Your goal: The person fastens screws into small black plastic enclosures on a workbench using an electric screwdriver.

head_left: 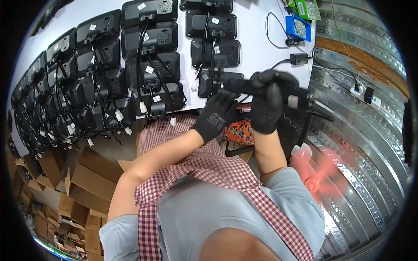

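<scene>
My right hand [270,100], in a black glove, is wrapped round a black electric screwdriver [241,87]. The screwdriver lies nearly level, its thin bit pointing left over a black plastic housing [208,85] at the table's near edge. My left hand [215,116], gloved in black too, stretches its fingers flat against the near side of that housing, just below the bit. Whether the bit touches a screw cannot be made out. Part of the housing is hidden by the tool and my left fingers.
Rows of similar black housings [150,40] with cables and white connectors cover the white table [257,48]. At the far right sit a blue tray of screws [299,28] and a black power adapter [298,59]. A red fan [312,184] spins at right. Cardboard boxes [93,178] stand lower left.
</scene>
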Demonstrator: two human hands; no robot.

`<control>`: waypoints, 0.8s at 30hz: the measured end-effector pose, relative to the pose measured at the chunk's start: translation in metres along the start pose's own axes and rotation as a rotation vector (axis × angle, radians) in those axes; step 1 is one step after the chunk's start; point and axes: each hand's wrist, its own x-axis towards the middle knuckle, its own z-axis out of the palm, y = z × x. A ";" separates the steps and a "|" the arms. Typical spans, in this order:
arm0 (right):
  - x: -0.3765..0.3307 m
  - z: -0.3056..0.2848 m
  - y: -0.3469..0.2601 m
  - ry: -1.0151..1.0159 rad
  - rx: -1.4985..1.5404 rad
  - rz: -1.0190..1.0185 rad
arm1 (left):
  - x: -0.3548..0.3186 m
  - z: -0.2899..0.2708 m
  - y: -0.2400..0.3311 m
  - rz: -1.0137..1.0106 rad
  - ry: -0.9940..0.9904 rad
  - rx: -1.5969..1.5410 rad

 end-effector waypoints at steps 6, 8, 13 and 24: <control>-0.052 0.007 0.011 -0.055 -0.160 -0.042 | 0.008 0.014 -0.007 -0.120 0.025 -0.495; -0.057 0.006 0.016 -0.106 -0.190 -0.058 | 0.011 0.021 -0.015 0.018 0.086 -0.240; -0.056 0.014 0.028 -0.260 -0.210 -0.112 | 0.017 0.041 -0.033 0.057 0.146 -0.035; -0.082 0.006 0.062 -0.263 -0.200 0.042 | 0.013 0.048 -0.032 0.015 -0.009 0.060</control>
